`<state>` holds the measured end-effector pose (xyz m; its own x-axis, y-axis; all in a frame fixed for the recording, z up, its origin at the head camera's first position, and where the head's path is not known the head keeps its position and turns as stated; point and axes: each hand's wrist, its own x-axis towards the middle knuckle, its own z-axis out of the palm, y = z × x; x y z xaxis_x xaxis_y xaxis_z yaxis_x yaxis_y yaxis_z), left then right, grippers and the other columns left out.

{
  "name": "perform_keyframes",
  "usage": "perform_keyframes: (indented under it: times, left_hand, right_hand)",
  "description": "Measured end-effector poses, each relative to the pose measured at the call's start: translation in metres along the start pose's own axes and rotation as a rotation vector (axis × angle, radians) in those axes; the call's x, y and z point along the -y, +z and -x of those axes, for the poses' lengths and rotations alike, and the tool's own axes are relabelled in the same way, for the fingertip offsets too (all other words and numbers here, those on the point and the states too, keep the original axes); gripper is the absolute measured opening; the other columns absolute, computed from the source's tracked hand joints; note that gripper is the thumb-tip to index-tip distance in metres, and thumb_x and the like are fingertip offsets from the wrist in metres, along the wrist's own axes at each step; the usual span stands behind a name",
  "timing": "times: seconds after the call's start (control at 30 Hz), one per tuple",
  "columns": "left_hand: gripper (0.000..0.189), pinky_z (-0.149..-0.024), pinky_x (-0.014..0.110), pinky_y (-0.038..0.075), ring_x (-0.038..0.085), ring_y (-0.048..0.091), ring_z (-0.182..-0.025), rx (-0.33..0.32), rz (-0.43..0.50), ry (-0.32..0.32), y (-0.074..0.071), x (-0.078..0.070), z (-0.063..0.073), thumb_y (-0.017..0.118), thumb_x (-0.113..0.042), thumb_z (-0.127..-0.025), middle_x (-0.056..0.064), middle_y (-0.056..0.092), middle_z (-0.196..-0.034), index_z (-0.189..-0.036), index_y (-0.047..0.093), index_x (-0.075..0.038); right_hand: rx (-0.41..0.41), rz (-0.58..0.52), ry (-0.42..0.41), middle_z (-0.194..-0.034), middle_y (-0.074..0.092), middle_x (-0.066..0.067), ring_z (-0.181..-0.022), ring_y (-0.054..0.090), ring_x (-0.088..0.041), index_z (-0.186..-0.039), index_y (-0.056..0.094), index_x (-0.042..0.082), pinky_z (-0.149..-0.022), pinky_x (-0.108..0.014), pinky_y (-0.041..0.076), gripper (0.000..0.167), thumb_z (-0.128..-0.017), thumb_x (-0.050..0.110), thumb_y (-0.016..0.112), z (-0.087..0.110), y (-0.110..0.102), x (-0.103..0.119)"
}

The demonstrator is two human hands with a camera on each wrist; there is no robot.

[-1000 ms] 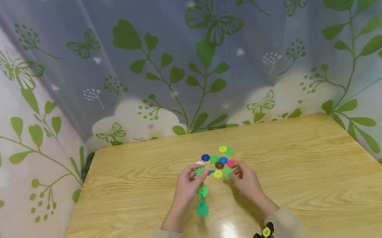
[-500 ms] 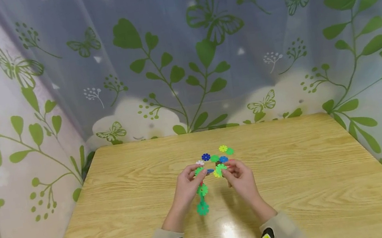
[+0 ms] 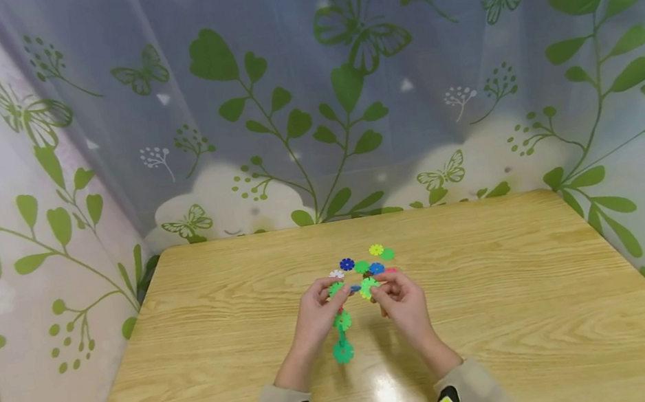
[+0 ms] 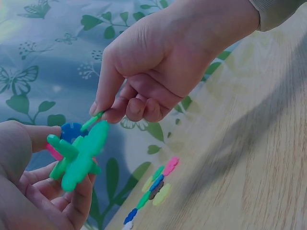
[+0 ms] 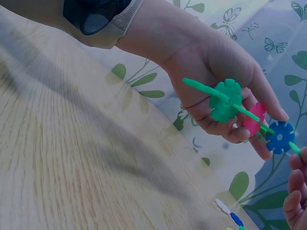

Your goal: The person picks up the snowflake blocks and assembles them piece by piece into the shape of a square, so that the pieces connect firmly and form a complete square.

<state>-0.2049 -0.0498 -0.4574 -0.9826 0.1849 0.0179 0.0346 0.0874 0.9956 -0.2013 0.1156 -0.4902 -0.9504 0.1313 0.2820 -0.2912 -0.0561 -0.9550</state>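
In the head view my left hand [image 3: 316, 309] holds a chain of slotted flower-shaped plastic discs, with a green disc [image 3: 342, 352] at its hanging end. The right wrist view shows a pink disc [image 5: 253, 120] along the chain and a blue disc [image 5: 280, 138] at the end beyond my left fingertips. My right hand [image 3: 403, 303] pinches a single green disc [image 3: 369, 286] between thumb and fingers. Its edge meets the rim of the blue disc [image 4: 72, 130] in the left wrist view. Both hands are raised above the table.
Loose discs lie on the wooden table [image 3: 223, 334] beyond the hands, among them a dark blue disc [image 3: 347, 264], a white disc [image 3: 337, 274] and a yellow disc [image 3: 376, 250]. A patterned curtain [image 3: 306, 92] stands behind the table.
My right hand has moved left with the green disc, bringing it to the blue disc on the chain. My left hand has stayed nearly still.
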Motion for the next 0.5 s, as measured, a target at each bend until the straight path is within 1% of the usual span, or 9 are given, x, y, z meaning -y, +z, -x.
perform_keyframes:
  times: [0.03,0.1,0.27,0.37,0.43,0.5]
  left_hand:
    - [0.031,-0.063,0.025,0.048,0.013,0.053,-0.069,0.000,-0.003,-0.005,0.000,-0.003,0.002,0.059,-0.017,-0.093,0.017,0.064,-0.106,-0.117,0.055,0.001]
    - [0.031,-0.061,0.024,0.047,0.013,0.052,-0.067,0.010,-0.013,-0.015,0.001,-0.005,0.002,0.058,-0.017,-0.093,0.016,0.064,-0.107,-0.118,0.055,0.000]
    - [0.027,-0.057,0.022,0.043,0.014,0.050,-0.065,0.065,-0.055,0.016,0.003,-0.007,0.004,0.055,-0.017,-0.095,0.021,0.064,-0.102,-0.116,0.055,0.000]
    - [0.027,-0.057,0.022,0.046,0.019,0.053,-0.066,0.101,-0.055,0.025,0.004,-0.006,0.003,0.052,-0.017,-0.096,0.026,0.061,-0.104,-0.116,0.053,0.001]
    - [0.027,-0.057,0.023,0.048,0.024,0.056,-0.068,0.121,-0.049,0.024,0.004,-0.004,0.003,0.050,-0.017,-0.097,0.026,0.059,-0.105,-0.117,0.051,0.002]
    - [0.028,-0.055,0.024,0.047,0.029,0.057,-0.069,0.137,-0.050,0.014,0.005,0.002,0.000,0.049,-0.017,-0.098,0.025,0.057,-0.104,-0.118,0.049,0.002]
  right_hand:
    - [0.010,-0.002,-0.003,-0.071,0.058,-0.030,-0.047,0.047,-0.014,-0.100,0.058,-0.015,-0.041,-0.018,0.041,0.018,-0.082,-0.012,0.061,0.001,0.001,0.003]
    - [0.024,0.008,-0.004,-0.072,0.057,-0.034,-0.047,0.047,-0.016,-0.100,0.057,-0.016,-0.041,-0.019,0.040,0.018,-0.082,-0.014,0.060,0.003,0.002,0.011]
    - [0.035,0.053,0.027,-0.073,0.058,-0.033,-0.049,0.049,-0.015,-0.100,0.057,-0.015,-0.043,-0.021,0.042,0.018,-0.083,-0.013,0.060,0.005,0.003,0.020]
    - [0.060,0.059,0.029,-0.074,0.058,-0.034,-0.050,0.051,-0.012,-0.099,0.057,-0.016,-0.044,-0.022,0.043,0.017,-0.083,-0.013,0.060,0.005,0.002,0.021]
    - [0.082,0.063,0.031,-0.075,0.058,-0.034,-0.052,0.052,-0.013,-0.098,0.057,-0.017,-0.044,-0.022,0.044,0.016,-0.083,-0.013,0.060,0.005,0.001,0.022]
    - [0.098,0.068,0.038,-0.075,0.059,-0.033,-0.053,0.052,-0.017,-0.097,0.057,-0.016,-0.045,-0.022,0.044,0.015,-0.083,-0.012,0.060,0.006,0.001,0.022]
